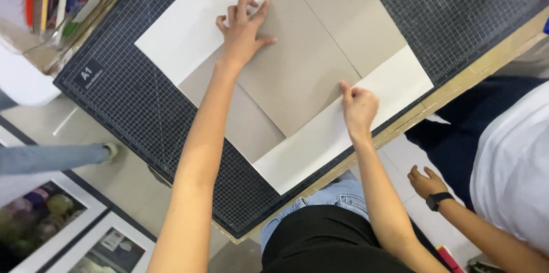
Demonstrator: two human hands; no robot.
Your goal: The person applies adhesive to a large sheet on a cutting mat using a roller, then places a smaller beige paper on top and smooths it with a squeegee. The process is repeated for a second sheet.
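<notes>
From the head camera, the left hand (245, 28) lies spread and flat, fingers apart, pressing on a grey board (297, 72) that rests on a white sheet (189, 27). The right hand (359, 107) is curled, its fingertips (345, 87) pressed to the board's lower edge where it meets the white sheet. Both lie on a dark gridded cutting mat (143, 113) covering the desk (492, 58). At the right, another person's hand (426, 182) with a black wristwatch (439, 200) hangs below the desk edge.
</notes>
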